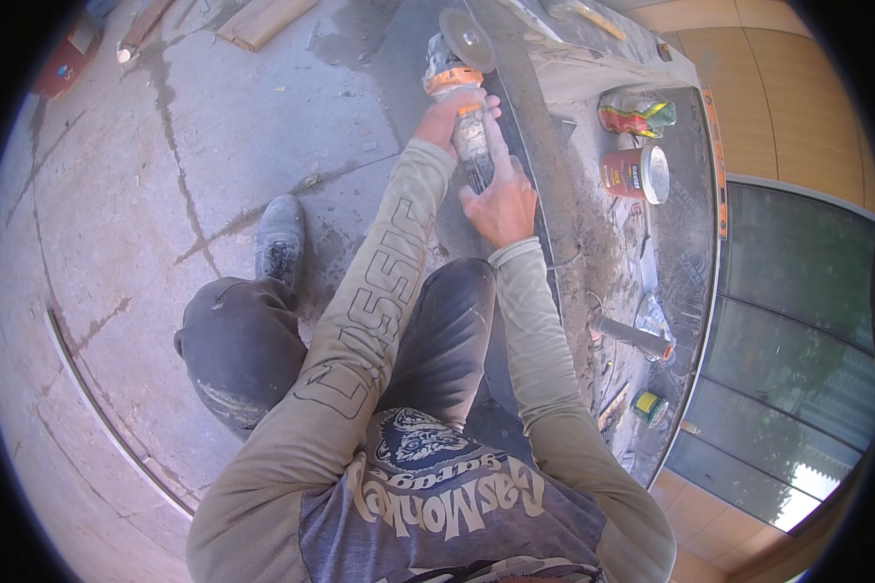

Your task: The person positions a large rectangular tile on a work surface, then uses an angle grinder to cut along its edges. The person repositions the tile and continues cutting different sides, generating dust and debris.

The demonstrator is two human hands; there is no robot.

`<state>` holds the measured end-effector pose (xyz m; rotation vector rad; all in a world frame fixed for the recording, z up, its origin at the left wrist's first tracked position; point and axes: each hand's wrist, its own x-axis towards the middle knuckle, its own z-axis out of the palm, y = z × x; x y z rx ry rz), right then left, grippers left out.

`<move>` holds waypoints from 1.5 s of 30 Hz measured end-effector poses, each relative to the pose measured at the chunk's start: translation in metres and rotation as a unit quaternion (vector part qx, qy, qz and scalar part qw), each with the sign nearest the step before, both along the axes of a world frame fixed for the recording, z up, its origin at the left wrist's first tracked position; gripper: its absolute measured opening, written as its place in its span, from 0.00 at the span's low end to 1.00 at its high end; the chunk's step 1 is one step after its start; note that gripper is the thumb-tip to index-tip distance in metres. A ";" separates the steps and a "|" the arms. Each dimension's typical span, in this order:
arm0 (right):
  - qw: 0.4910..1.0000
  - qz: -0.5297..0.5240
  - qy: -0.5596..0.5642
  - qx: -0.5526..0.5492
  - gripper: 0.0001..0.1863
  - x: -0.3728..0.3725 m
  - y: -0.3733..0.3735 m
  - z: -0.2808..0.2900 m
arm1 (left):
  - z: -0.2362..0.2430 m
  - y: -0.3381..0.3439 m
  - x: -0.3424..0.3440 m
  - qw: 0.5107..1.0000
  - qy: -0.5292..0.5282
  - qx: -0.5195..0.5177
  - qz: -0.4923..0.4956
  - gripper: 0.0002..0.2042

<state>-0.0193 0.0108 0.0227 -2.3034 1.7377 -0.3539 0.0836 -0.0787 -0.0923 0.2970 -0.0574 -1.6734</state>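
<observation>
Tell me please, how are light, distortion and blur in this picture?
Head view: white glare lies low on the dark glass panels; head view: the long strip at lower left bows; head view: the angle grinder shows no obvious motion blur.

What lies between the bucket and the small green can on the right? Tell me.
In the head view, a dark grey cylinder lies between the bucket and the small green can, with pale scraps beside it.

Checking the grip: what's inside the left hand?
The left hand holds a dusty grinder; its orange collar and disc show beyond. The gripped surface is covered.
</observation>
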 end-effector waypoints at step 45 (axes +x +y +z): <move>1.000 0.009 -0.024 -0.003 0.54 -0.043 0.040 -0.003 | -0.002 0.042 -0.040 1.000 -0.007 0.009 -0.017 0.21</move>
